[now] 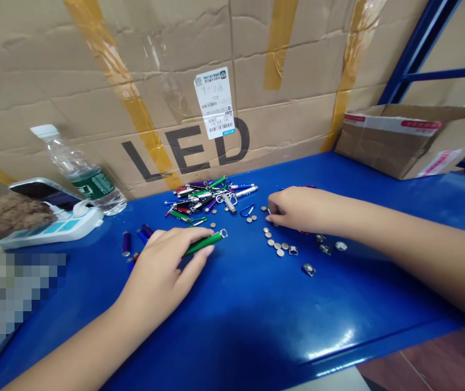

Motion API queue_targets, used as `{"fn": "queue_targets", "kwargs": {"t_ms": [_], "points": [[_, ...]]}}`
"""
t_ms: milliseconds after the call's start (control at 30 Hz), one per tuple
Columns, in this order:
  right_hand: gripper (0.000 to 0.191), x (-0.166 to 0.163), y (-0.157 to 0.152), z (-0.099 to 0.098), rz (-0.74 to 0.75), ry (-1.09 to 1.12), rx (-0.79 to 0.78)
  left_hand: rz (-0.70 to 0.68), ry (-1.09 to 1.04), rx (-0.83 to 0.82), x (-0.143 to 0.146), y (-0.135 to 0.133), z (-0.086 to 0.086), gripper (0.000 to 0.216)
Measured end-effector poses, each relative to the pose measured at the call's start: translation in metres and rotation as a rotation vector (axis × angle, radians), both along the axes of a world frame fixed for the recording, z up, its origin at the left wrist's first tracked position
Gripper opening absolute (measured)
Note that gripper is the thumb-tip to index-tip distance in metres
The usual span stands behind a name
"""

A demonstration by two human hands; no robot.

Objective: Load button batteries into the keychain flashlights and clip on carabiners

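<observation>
My left hand (171, 255) grips a slim green penlight (206, 243) between thumb and fingers, its metal ring end pointing right. Farther right, my right hand (293, 209) is low over the table with curled fingertips pressed together; whatever they hold is hidden. Several button cells (271, 243) lie just below and left of it, beside small metal end caps (308, 269). A blue carabiner clip (247, 209) rests left of the right hand. Behind both hands is a pile of coloured penlights (203, 195) with clips. Purple and blue tubes (126, 243) lie left of my left hand.
A large cardboard box (297, 119) marked LED walls off the back of the blue table (232, 336). On the left are a water bottle (94, 184), a phone (45, 190) and a white power strip (65, 231). An open carton (395, 146) stands at the back right.
</observation>
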State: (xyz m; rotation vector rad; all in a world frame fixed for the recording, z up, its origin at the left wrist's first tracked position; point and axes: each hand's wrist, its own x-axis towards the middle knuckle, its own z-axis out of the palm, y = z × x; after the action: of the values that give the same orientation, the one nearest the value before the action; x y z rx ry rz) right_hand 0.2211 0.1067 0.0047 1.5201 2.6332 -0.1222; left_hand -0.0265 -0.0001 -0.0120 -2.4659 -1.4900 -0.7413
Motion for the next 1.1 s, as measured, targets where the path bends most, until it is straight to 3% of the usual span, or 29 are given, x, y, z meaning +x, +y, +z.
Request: {"fn": "queue_targets", "kwargs": {"t_ms": [167,267,400,500,567,667,733,833,967,1100], "points": [[0.018,0.000,0.004,-0.001,0.013,0.012,-0.032,0.012,0.015,-0.006,-0.001,-0.001,0.002,0.022],[0.014,0.005,0.007,-0.001,0.087,0.047,0.041,0.011,0.024,-0.014,-0.001,-0.001,0.002,0.023],[0.011,0.003,0.000,0.001,0.251,0.302,0.081,-0.006,0.024,-0.028,-0.001,-0.002,0.001,0.024],[0.008,-0.008,-0.014,0.002,0.309,0.545,-0.124,-0.059,0.021,-0.028,0.000,-0.002,-0.002,0.024],[0.008,-0.015,-0.024,0.000,0.255,0.695,-0.330,-0.111,0.026,-0.021,-0.001,-0.001,-0.004,0.025],[0.024,-0.023,-0.035,-0.003,0.174,0.878,-0.607,-0.172,0.039,-0.018,-0.001,0.000,-0.007,0.027],[0.029,-0.025,-0.038,-0.004,0.185,0.922,-0.737,-0.188,0.045,-0.022,-0.001,0.001,-0.008,0.027],[0.017,-0.024,-0.042,-0.002,0.234,0.877,-0.824,-0.223,0.046,-0.011,0.000,0.001,-0.010,0.027],[0.018,-0.025,-0.046,0.001,0.277,0.682,-0.733,-0.280,0.013,0.028,0.005,0.001,-0.011,0.026],[0.019,-0.027,-0.050,-0.004,0.362,0.491,-0.384,-0.278,-0.072,-0.001,0.010,-0.001,-0.010,0.024]]}}
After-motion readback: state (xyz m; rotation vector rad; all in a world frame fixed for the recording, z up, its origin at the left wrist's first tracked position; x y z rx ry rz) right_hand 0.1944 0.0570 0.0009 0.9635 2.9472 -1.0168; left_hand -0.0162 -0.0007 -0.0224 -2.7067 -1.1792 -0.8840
